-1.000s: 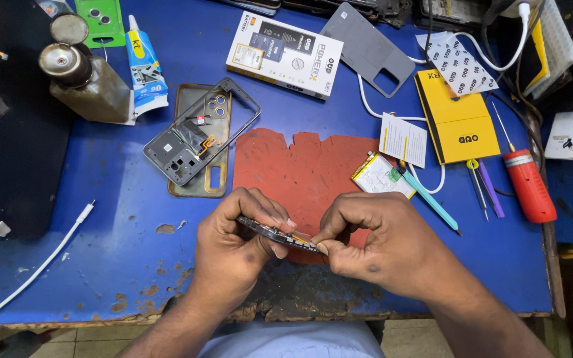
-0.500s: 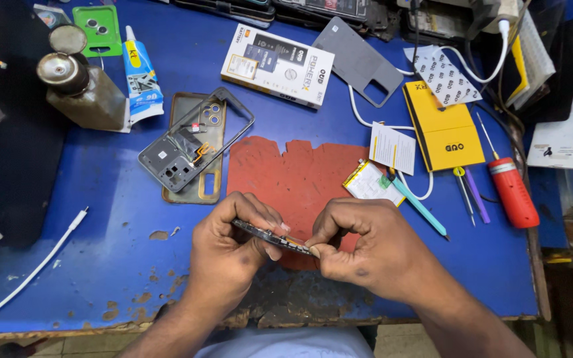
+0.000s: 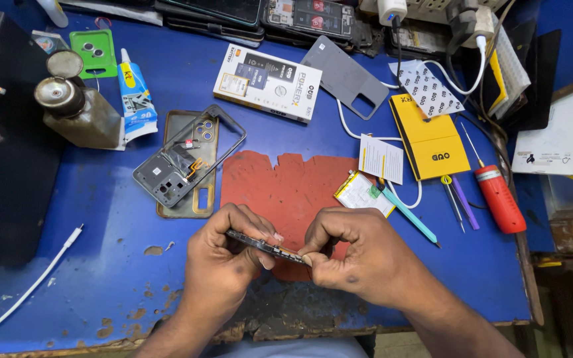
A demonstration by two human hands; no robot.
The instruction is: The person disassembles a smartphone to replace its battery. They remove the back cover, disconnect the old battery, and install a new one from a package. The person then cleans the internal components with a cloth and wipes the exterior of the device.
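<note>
My left hand point(image 3: 223, 265) and my right hand point(image 3: 356, 255) both grip a thin dark phone part point(image 3: 266, 245), seen edge-on, just above the near edge of a red mat point(image 3: 286, 192). The left fingers wrap its left end; the right thumb and fingers pinch its right end. A grey phone frame point(image 3: 180, 159) with exposed internals lies on a brown case point(image 3: 190, 205), to the upper left of my hands.
On the blue worktable point(image 3: 101, 265): a bottle point(image 3: 77, 113), glue tube point(image 3: 134, 93), white box point(image 3: 266, 83), grey back cover point(image 3: 346, 76), yellow box point(image 3: 429, 139), small battery point(image 3: 363, 192), teal tool point(image 3: 409, 215), red screwdriver point(image 3: 499, 195), tweezers point(image 3: 455, 199), white cable point(image 3: 28, 292).
The view has shifted slightly. Both hands still hold the thin phone part in about the same spot over the mat's near edge.
</note>
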